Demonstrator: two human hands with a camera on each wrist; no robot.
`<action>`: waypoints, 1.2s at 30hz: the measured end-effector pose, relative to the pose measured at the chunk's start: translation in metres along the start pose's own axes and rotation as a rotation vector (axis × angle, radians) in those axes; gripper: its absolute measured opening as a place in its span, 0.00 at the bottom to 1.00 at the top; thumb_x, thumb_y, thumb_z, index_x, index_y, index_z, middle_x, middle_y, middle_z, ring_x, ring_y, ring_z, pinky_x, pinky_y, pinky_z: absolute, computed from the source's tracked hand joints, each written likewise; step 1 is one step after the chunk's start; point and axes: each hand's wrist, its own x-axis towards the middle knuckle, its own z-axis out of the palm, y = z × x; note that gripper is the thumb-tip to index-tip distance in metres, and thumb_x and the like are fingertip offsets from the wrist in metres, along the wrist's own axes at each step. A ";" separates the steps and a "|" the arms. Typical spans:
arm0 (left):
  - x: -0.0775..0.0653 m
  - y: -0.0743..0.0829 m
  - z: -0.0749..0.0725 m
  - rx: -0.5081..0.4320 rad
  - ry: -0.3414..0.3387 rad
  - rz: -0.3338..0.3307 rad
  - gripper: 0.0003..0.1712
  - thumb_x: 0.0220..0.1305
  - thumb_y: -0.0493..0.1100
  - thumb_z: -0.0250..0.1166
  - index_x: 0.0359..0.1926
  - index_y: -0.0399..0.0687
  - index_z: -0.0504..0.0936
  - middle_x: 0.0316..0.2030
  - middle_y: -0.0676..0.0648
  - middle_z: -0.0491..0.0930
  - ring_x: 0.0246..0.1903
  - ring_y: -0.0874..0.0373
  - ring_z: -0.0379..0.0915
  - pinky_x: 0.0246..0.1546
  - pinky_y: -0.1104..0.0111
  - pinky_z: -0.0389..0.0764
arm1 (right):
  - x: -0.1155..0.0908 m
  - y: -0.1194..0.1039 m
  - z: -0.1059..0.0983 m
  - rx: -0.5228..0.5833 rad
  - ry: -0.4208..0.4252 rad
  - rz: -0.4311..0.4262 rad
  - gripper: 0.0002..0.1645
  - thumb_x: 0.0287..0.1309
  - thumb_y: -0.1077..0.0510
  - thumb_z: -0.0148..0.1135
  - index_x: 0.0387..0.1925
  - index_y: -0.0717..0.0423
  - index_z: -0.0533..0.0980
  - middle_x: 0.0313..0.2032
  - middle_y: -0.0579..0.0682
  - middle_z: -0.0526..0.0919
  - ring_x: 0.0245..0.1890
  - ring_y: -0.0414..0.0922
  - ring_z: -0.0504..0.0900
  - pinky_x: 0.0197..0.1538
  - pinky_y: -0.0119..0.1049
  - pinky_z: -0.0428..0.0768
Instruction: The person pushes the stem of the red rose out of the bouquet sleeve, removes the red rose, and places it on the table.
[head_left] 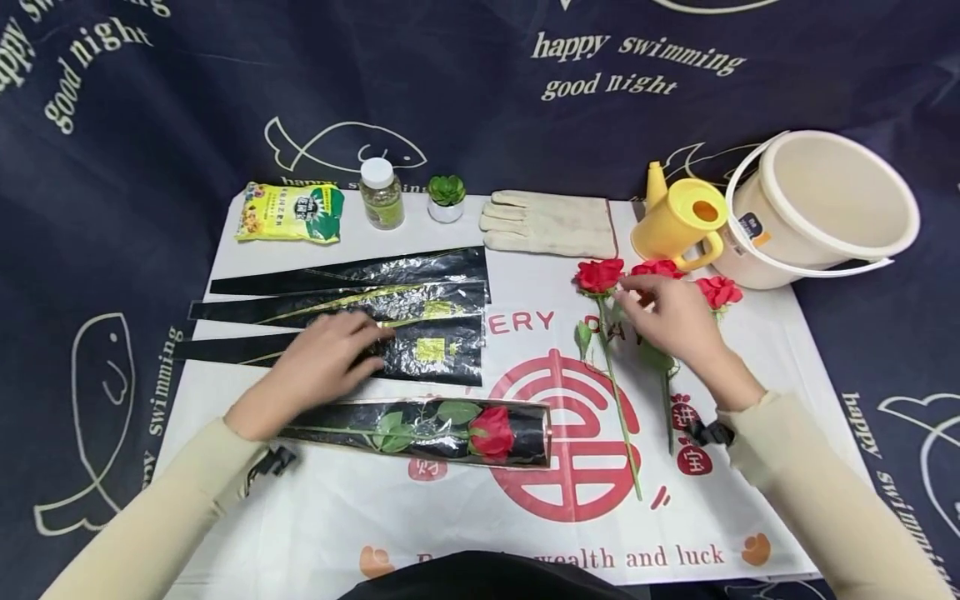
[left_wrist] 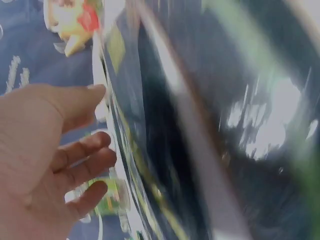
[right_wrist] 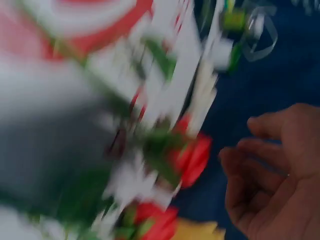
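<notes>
My left hand hovers over the lowest of three tapered black flower sleeves. Its fingers are apart and grip nothing in the left wrist view. In front of it, a red rose with green leaves lies inside another black sleeve. My right hand is beside the head of a loose red rose, fingers loosely bent and holding nothing in the right wrist view. Two more roses are near it: a red rose behind the hand and a red rose to its right.
Along the back stand a yellow fertilizer bag, a white-capped jar, a small potted succulent, a work glove, a yellow watering can and a cream bucket. A printed white cloth covers the table.
</notes>
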 end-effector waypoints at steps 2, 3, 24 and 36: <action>-0.009 0.016 0.002 -0.049 0.002 0.059 0.28 0.58 0.55 0.66 0.56 0.47 0.76 0.48 0.47 0.75 0.45 0.52 0.71 0.49 0.55 0.69 | -0.011 -0.022 0.005 0.022 0.001 -0.131 0.17 0.58 0.50 0.62 0.45 0.55 0.81 0.39 0.49 0.84 0.28 0.40 0.78 0.30 0.40 0.75; -0.014 0.023 0.004 -0.069 -0.001 0.086 0.28 0.58 0.55 0.65 0.56 0.47 0.76 0.49 0.47 0.75 0.47 0.53 0.71 0.50 0.55 0.69 | -0.017 -0.033 0.010 0.034 -0.012 -0.193 0.17 0.58 0.50 0.63 0.45 0.53 0.81 0.39 0.48 0.83 0.29 0.39 0.79 0.31 0.39 0.76; -0.067 0.051 0.020 0.028 -0.119 0.075 0.40 0.49 0.54 0.72 0.63 0.50 0.71 0.59 0.45 0.69 0.55 0.48 0.66 0.55 0.52 0.64 | -0.080 -0.137 0.109 -0.063 -0.246 -0.606 0.34 0.51 0.39 0.66 0.57 0.52 0.75 0.56 0.48 0.73 0.56 0.44 0.69 0.56 0.44 0.68; -0.052 0.035 0.021 -0.038 -0.053 0.121 0.26 0.53 0.48 0.71 0.54 0.51 0.79 0.49 0.51 0.75 0.47 0.54 0.69 0.49 0.56 0.69 | -0.057 -0.131 0.116 -0.081 -0.197 -0.629 0.25 0.55 0.48 0.63 0.54 0.53 0.77 0.53 0.48 0.77 0.52 0.45 0.73 0.55 0.44 0.69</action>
